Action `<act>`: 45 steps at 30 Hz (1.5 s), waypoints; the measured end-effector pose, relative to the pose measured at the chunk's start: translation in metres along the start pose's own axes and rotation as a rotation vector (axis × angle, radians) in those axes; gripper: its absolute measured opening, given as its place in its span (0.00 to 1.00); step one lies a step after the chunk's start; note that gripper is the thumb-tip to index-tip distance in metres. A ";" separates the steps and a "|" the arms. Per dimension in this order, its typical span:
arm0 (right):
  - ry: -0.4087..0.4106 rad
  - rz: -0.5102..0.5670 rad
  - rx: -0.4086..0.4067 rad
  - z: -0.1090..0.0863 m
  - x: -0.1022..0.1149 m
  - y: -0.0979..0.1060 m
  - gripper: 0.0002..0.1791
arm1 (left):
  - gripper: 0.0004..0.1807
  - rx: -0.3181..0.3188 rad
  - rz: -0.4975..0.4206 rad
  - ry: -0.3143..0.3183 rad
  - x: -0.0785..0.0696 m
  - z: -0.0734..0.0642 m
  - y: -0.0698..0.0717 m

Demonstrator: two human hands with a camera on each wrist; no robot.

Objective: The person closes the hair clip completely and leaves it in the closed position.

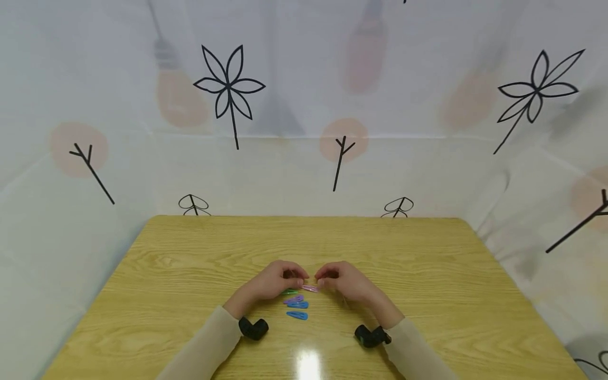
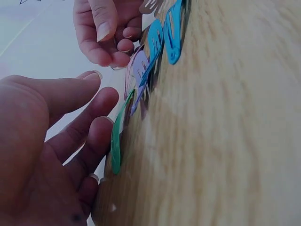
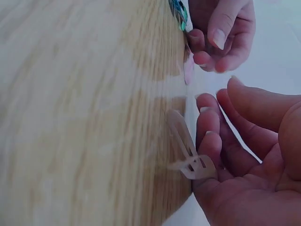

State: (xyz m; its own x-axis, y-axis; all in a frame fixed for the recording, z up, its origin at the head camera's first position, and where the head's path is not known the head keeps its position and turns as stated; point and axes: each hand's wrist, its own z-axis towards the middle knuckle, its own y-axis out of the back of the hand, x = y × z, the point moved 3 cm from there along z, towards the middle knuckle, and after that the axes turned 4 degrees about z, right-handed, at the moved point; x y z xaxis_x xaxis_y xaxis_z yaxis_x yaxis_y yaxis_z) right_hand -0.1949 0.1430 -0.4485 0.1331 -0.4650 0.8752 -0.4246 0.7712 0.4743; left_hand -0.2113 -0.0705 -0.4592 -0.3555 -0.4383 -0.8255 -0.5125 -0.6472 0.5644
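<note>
Several snap hair clips lie in a loose column on the table between the two hands. A pink hair clip (image 1: 310, 288) is farthest from the body, close to both hands' fingertips. Nearer come a green hair clip (image 1: 290, 291), a purple hair clip (image 1: 293, 299), and two blue ones, the nearest blue hair clip (image 1: 297, 315) slightly apart. My left hand (image 1: 277, 279), fingers loosely bent, is beside the green hair clip (image 2: 117, 141). My right hand (image 1: 348, 281) hovers with thumb and fingers apart. A pale beige hair clip (image 3: 181, 134) is by its little finger; whether they touch, I cannot tell.
The wood-grain table (image 1: 190, 248) spreads out around the hands. White cloth (image 1: 294, 169) with plant drawings hangs behind and at both sides. Black wrist cameras sit on the left wrist (image 1: 253, 328) and right wrist (image 1: 372, 336).
</note>
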 end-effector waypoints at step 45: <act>0.160 -0.166 0.050 -0.040 -0.010 0.027 0.02 | 0.07 0.159 0.111 -0.074 -0.049 0.011 -0.036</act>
State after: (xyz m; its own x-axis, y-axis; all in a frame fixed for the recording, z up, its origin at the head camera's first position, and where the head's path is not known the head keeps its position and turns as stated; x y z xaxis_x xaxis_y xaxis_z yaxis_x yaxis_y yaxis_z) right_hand -0.1718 0.1864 -0.4406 0.3438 -0.5058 0.7912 -0.4287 0.6651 0.6114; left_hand -0.1840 -0.0190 -0.4390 -0.4704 -0.4507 -0.7587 -0.5818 -0.4880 0.6506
